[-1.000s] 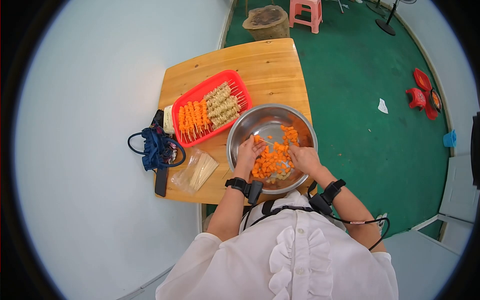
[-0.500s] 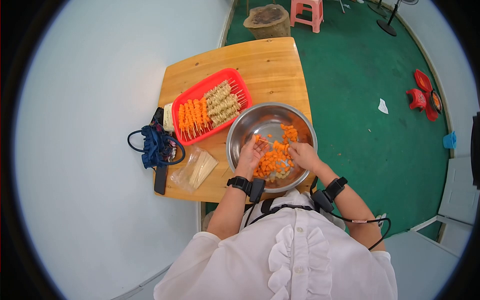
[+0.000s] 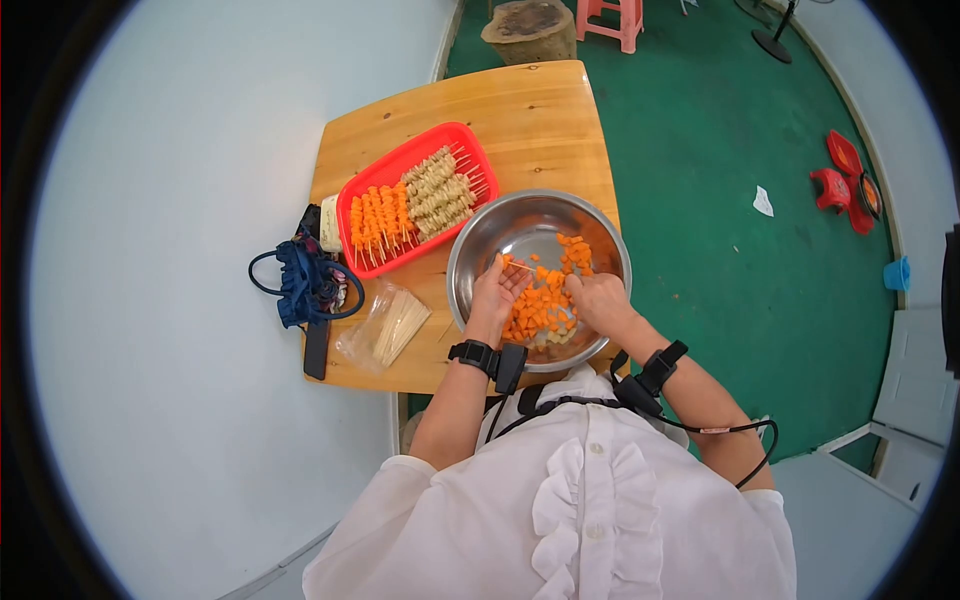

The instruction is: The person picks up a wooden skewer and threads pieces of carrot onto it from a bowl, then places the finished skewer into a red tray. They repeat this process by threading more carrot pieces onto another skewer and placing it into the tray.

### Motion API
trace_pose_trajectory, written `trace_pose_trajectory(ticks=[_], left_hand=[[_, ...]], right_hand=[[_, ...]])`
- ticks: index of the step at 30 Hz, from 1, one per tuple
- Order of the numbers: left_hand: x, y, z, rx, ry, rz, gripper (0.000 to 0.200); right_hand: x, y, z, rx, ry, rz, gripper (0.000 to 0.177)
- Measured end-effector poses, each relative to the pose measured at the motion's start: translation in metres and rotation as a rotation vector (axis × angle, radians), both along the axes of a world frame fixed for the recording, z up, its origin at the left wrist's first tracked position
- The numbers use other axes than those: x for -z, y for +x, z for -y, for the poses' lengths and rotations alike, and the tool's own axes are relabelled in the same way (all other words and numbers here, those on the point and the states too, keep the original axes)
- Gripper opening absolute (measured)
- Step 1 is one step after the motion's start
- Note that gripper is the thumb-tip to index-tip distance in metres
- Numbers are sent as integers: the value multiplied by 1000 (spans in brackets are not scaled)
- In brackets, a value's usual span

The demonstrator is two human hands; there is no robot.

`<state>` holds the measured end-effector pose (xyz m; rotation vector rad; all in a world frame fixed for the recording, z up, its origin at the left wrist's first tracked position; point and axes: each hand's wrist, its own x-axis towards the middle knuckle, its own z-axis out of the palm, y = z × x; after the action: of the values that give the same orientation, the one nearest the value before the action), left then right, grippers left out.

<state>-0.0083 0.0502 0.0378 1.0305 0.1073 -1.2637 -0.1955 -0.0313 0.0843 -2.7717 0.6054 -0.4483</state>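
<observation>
Your left hand (image 3: 497, 295) pinches a stick (image 3: 521, 266) above the bowl (image 3: 490, 235), likely so orange chunks (image 3: 535, 312) drop inside; your right hand (image 3: 599, 302) hides its grip.

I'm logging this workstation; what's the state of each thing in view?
Skewer: orange at one end, bare wood showing
Left hand: half curled by skewer, grip unclear
Right hand: fingers curled, contents hidden
Metal bowl: upright, partly filled
Orange pieces: cut small, mostly loose
Red tray: holding loaded skewers
Plastic bag: rumpled
Thin sticks: bare, bunched
Pink stool: upright
</observation>
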Motion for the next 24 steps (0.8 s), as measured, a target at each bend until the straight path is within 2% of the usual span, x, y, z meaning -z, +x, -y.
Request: trace_pose_trajectory(ticks=[3, 6, 12, 15, 18, 24], left_hand=[[-1, 0, 1, 6, -20, 8, 28], [-5, 0, 3, 29, -6, 53, 28], [-9, -3, 7, 40, -43, 137, 27], [-3, -3, 7, 78, -82, 129, 26], [-13, -19, 12, -2, 17, 56, 26], [-25, -20, 12, -4, 12, 17, 27]], right_hand=[[14, 5, -6, 117, 153, 152, 9], [3, 6, 9, 406, 1861, 149, 17], [15, 3, 13, 406, 1995, 177, 17], [43, 13, 3, 166, 583, 370, 11], [-13, 18, -5, 192, 285, -1, 9], [-18, 21, -9, 226, 253, -21, 8]])
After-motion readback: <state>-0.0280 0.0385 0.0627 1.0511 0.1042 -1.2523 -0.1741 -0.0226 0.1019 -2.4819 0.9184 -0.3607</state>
